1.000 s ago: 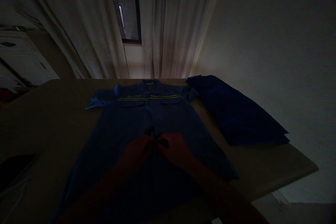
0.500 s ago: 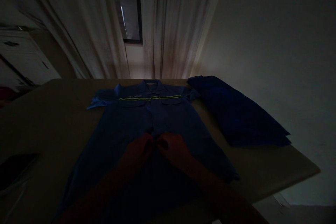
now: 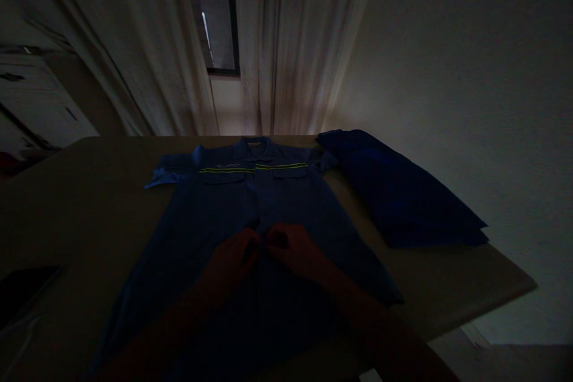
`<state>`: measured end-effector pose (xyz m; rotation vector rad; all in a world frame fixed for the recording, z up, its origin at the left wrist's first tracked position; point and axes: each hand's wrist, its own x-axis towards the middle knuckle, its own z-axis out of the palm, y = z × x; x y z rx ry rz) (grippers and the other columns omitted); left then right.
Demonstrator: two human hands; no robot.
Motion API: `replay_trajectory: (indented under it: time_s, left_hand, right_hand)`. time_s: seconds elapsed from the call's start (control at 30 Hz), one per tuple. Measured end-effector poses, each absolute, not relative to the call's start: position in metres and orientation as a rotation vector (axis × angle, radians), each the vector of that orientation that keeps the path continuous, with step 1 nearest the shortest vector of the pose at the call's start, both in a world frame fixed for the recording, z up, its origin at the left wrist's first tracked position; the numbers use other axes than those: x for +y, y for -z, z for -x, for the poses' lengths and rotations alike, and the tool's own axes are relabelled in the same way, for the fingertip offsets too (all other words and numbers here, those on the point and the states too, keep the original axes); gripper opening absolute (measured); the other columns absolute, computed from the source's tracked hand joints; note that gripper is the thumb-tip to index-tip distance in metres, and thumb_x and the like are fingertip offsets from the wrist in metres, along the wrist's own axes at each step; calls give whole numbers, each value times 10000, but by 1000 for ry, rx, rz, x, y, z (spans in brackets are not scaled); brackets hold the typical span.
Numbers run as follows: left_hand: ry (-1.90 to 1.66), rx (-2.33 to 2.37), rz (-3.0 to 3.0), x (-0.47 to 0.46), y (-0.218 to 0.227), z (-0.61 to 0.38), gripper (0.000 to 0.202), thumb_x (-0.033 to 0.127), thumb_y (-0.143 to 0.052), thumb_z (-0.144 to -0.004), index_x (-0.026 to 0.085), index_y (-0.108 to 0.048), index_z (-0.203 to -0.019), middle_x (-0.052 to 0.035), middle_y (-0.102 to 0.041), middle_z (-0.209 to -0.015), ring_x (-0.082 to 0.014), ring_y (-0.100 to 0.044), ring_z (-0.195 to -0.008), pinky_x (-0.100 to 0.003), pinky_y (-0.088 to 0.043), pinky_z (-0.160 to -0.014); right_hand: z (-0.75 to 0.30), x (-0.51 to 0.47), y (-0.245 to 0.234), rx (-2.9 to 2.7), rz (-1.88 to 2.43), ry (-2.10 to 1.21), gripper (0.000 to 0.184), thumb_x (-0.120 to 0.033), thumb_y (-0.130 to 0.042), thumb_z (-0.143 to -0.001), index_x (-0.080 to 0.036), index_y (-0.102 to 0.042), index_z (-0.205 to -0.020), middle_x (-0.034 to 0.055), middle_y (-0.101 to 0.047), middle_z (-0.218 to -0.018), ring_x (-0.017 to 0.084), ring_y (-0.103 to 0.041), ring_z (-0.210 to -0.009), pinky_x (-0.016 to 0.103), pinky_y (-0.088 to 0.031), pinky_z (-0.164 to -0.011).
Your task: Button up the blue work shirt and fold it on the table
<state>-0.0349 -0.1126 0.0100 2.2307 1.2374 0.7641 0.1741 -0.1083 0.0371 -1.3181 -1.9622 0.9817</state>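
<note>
Dim room. Dark flat item [image 3: 24, 289] is lying at the table's [image 3: 89, 203] left edge. Blue shirt [image 3: 250, 203] is lying flat mid-table, collar away. Left hand [image 3: 230, 262] and right hand [image 3: 293, 250] are meeting on the front placket, fingers curled and pinching the fabric; too dark to make out the exact grip. Folded cloth [image 3: 398, 197] is sitting right of the shirt.

The scene is very dim and underexposed. Faint light seeps through the curtains [image 3: 277, 42] and spreads in a soft glow on the wall [image 3: 447, 71] beside them. The near foreground sinks into deep shadow, grainy and soft. Straight lines bend outward toward the frame edges.
</note>
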Motion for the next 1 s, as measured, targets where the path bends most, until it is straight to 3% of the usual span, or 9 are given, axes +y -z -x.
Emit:
replay_trajectory:
  time_s: [0.23,0.37,0.47,0.73,1.0]
  left_hand:
    - [-748,1247,-2161,-115,-15,34,137,185,-472,-931,258,-569,-996,-2,-697,-937,-179,-680,-860,-317,-510,-790]
    - [-800,1275,-1983,-116,-23,31,115,346,-510,-980,265,-541,-1055,6,-704,-927,-177,-691,-810,-316,-506,-737]
    - [-810,1295,-1873,-113,-23,31,205,428,-610,-925,259,-545,-1022,6,-702,-914,-189,-695,-811,-322,-517,-732]
    - [-818,1263,-1757,-102,-15,35,173,393,-601,-892,249,-590,-987,-13,-714,-964,-210,-711,-930,-348,-547,-823]
    - [-800,1262,-1806,-105,-22,35,136,346,-599,-873,235,-585,-950,0,-712,-885,-188,-702,-815,-318,-540,-737]
  right_hand:
    - [-174,-108,-37,-2047,1288,-867,143,-125,-742,-824,-198,-724,-946,-1,-732,-870,139,-655,-766,244,-443,-705]
    - [-174,-109,-40,-2069,1294,-796,123,-143,-751,-831,-204,-723,-934,4,-734,-899,152,-661,-816,253,-442,-740]
    - [-173,-110,-43,-2114,1311,-786,103,-159,-750,-841,-198,-717,-931,6,-719,-886,150,-648,-802,250,-431,-719]
    - [-171,-110,-42,-2215,1289,-703,123,-133,-726,-841,-211,-707,-933,6,-688,-938,148,-633,-847,244,-427,-749]
    - [-170,-111,-37,-2191,1253,-716,147,-133,-685,-897,-238,-737,-985,20,-725,-1030,166,-673,-940,271,-471,-838]
